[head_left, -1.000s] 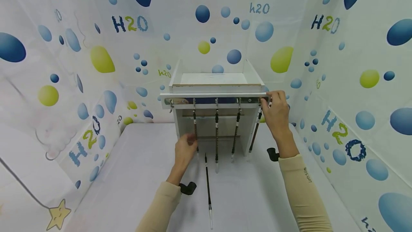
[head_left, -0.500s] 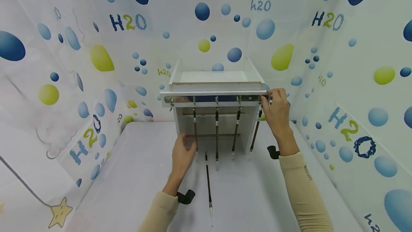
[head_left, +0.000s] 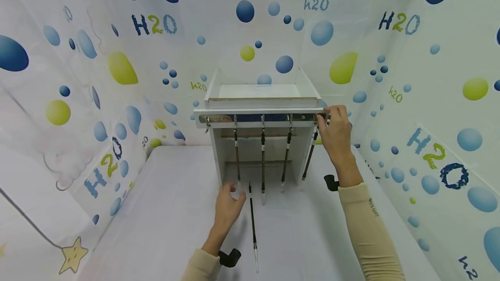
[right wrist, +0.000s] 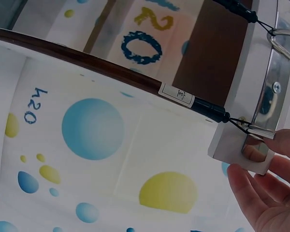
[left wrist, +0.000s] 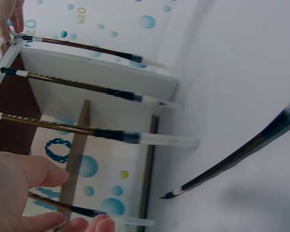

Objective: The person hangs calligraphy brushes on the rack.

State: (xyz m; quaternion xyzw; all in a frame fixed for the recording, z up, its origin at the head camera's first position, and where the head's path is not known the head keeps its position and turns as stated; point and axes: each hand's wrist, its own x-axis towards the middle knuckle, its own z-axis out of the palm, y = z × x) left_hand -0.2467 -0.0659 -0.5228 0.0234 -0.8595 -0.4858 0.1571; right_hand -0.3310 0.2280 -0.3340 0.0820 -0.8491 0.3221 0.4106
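Several calligraphy brushes, such as this middle one (head_left: 263,164), hang tip down from a metal hook rail (head_left: 250,118) on a white wooden rack. My right hand (head_left: 337,131) grips the rail's right end, thumb at the last hook (right wrist: 261,130), fingers behind. From that hook hangs the rightmost brush (right wrist: 121,72) by its cord loop. Lower down, my left hand (head_left: 229,205) holds nothing, its thumb and fingers spread below the leftmost hanging brush (head_left: 237,155). Just right of it another brush (head_left: 253,222) lies on the table, its clear-capped end toward me.
The rack's open box top (head_left: 261,103) rises behind the rail. A bare hook (head_left: 207,125) is at the rail's left end. White table covering (head_left: 175,211) spreads around the rack, and patterned sheets (head_left: 218,12) enclose the back and sides.
My left hand has come away from the leftmost hanging brush and moved down toward me, near the lying brush. The right hand has stayed on the rail's end.
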